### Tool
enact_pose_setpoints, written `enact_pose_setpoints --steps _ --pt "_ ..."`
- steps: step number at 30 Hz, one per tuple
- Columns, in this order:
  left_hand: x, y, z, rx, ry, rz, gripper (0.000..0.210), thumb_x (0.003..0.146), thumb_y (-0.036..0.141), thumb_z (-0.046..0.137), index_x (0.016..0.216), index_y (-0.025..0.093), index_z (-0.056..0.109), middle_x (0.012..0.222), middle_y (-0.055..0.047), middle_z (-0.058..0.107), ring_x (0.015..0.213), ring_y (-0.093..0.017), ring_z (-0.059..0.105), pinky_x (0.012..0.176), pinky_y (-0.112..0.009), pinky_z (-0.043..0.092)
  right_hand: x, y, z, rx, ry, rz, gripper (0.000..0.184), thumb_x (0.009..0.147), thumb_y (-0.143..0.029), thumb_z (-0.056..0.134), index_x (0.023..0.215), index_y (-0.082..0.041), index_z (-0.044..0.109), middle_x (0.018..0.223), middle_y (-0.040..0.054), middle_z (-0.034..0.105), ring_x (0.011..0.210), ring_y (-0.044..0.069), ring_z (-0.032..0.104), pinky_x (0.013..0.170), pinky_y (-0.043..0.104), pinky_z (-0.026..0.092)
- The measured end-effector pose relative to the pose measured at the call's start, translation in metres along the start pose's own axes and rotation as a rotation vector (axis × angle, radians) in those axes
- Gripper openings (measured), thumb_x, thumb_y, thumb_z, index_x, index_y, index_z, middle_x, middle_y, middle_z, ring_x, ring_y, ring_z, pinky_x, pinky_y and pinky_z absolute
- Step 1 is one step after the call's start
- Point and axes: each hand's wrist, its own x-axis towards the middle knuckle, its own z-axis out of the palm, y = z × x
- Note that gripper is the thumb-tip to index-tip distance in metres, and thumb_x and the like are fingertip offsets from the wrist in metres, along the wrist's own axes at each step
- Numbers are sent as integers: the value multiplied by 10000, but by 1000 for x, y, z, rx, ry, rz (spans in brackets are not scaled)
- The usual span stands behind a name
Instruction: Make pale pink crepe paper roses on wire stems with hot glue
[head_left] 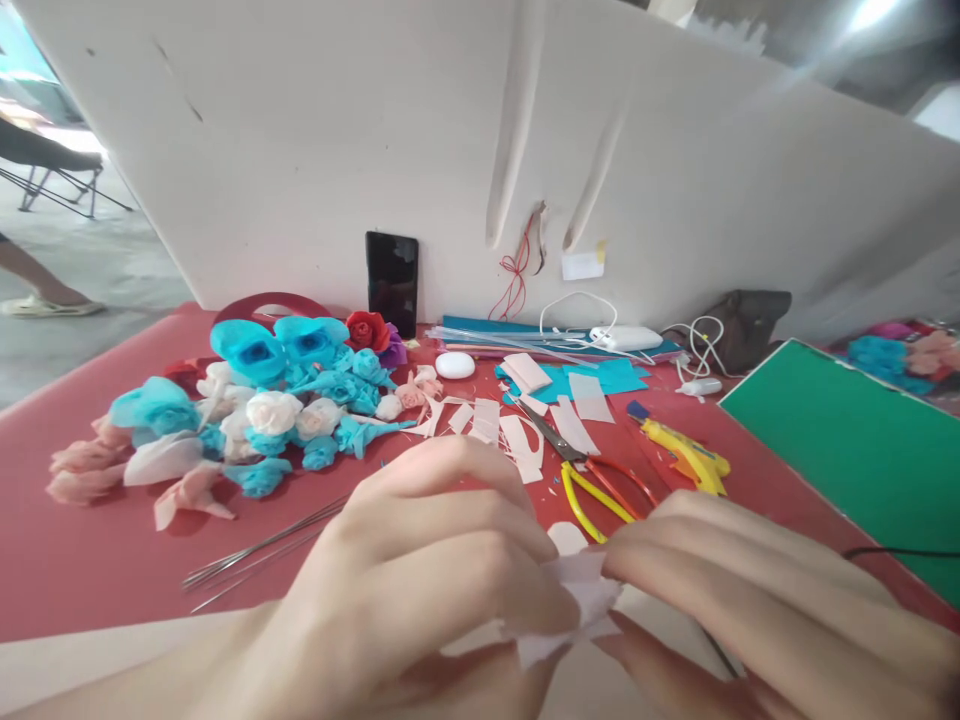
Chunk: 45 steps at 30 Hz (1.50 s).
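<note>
My left hand (442,560) and my right hand (765,590) are close together at the front of the table. Both have their fingers closed on a small pale piece of crepe paper (581,590). The fingers cover part of it, and its edges look thin and creased. Just past the hands, scissors (574,455) with one yellow and one red handle lie with their blades toward the cut pale paper strips (487,422). A thin dark rod (720,650) shows beneath my right hand.
Blue, white, pink and red paper flowers (274,412) are heaped at the left, with thin metal wires (262,545) in front. A yellow glue gun (682,450) and green board (847,450) lie right. A phone (392,285) leans on the white panel (337,150) behind.
</note>
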Motion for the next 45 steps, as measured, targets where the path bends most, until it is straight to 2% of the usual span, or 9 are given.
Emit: enact_pose_setpoints --steps 4,10,18,23,29,33,37,43,45 --pt "-3 -1 0 33 18 6 156 687 54 683 697 152 562 648 64 634 596 -58 559 706 -216 541 3 -7 2 -46 78 57 139 863 -255 526 738 -199 499 559 -45 586 517 95 560 558 219 445" --pt "-5 1 -1 -27 -20 -17 242 643 50 744 746 170 560 648 82 634 589 -51 580 703 -197 543 -1 -4 -1 -123 99 -14 76 807 -209 550 733 -196 545 579 -39 612 549 105 581 624 207 484" --pt "-7 0 -2 -41 -36 -10 273 645 56 736 795 206 563 674 83 641 566 -61 575 682 -226 555 -5 4 -3 -142 34 -174 66 797 -222 558 737 -205 582 622 -44 626 587 101 589 750 219 501" --pt "-4 1 2 -17 6 -25 227 668 55 714 767 196 566 657 80 638 574 -60 586 684 -214 554 -1 -2 1 -121 84 -66 97 811 -214 541 718 -207 566 608 -54 607 567 81 579 794 175 484" --pt "-4 3 2 4 -6 -22 211 681 45 685 795 193 587 626 72 638 541 -62 585 645 -198 550 0 -11 7 -103 180 98 94 816 -270 555 748 -205 549 557 -57 586 540 84 571 743 178 482" --pt "-7 1 2 29 -9 -24 163 722 115 681 816 206 584 675 74 650 576 -62 595 668 -198 557 -4 -11 6 -101 157 107 122 811 -309 579 750 -207 552 562 -57 594 535 86 574 679 190 488" --pt "-6 0 2 41 3 -3 93 769 130 628 783 207 577 662 74 650 570 -60 598 675 -206 559 -8 -7 2 -74 119 91 92 813 -271 570 753 -202 559 583 -62 603 527 72 569 717 189 491" --pt "-5 -1 -2 76 -33 62 226 737 101 644 914 236 605 731 56 675 645 -95 615 694 -222 557 -3 1 0 -71 6 -91 74 775 -191 577 711 -216 605 646 -58 639 584 76 605 761 187 480" --pt "-7 -2 -5 117 -54 85 201 735 124 660 912 209 616 761 38 684 675 -106 613 719 -212 553 -1 1 1 -56 -3 -53 123 788 -210 581 665 -212 590 618 -54 632 560 74 599 692 172 487"
